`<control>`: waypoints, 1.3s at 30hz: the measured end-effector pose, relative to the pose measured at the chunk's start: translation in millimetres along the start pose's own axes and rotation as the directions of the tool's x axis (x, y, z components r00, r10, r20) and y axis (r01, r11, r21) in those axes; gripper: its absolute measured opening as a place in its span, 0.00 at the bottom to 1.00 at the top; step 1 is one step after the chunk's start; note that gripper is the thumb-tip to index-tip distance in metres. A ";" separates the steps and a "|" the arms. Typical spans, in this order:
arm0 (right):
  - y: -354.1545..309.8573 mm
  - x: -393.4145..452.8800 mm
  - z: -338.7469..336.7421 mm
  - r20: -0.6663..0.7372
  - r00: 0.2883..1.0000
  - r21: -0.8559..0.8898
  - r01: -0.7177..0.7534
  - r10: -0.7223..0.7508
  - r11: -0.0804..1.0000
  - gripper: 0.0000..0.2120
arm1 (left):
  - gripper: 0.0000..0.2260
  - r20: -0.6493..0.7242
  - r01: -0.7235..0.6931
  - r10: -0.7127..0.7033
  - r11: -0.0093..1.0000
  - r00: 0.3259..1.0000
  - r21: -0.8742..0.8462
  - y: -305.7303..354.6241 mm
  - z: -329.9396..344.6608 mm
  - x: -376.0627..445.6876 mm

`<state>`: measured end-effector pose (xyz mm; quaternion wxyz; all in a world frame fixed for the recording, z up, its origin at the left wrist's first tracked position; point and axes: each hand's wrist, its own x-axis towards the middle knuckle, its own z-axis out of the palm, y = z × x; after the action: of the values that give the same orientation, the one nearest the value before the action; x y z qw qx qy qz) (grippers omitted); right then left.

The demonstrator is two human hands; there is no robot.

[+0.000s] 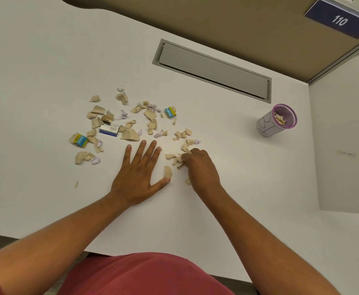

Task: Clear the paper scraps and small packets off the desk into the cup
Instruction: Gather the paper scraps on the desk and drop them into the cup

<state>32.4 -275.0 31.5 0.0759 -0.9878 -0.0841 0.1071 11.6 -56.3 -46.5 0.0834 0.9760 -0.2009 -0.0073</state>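
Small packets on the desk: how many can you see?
3: one teal-and-yellow packet at the pile's far right, another teal-and-yellow packet at its near left, a blue-and-white packet between them. Scraps may hide more.

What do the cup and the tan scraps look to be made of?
The cup looks like metal mesh, judging by its perforated purple rim, with white paper wrapped round the wall. The tan scraps look like matte kraft paper or thin card, given their torn, curled edges.
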 end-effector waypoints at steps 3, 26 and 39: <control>7.6 5.5 1.7 -0.002 1.000 0.063 0.019 -0.019 0.998 0.16 | 0.45 0.005 -0.004 0.004 1.000 1.000 0.005 -0.4 0.6 0.8; 173.3 -49.2 -102.1 -0.124 0.654 0.937 -0.171 0.746 0.306 0.09 | 0.37 0.067 -0.460 0.470 0.880 0.880 -0.121 196.5 21.8 101.0; 254.2 25.4 -140.8 -0.350 0.675 0.756 -0.205 0.649 0.621 0.08 | 0.34 0.050 -0.435 0.446 0.888 0.894 -0.150 200.0 36.6 102.7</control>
<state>126.5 -536.6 119.7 0.4131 -0.8616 0.2406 -0.1703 26.0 -283.7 -47.5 0.1403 0.8959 -0.4195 -0.0422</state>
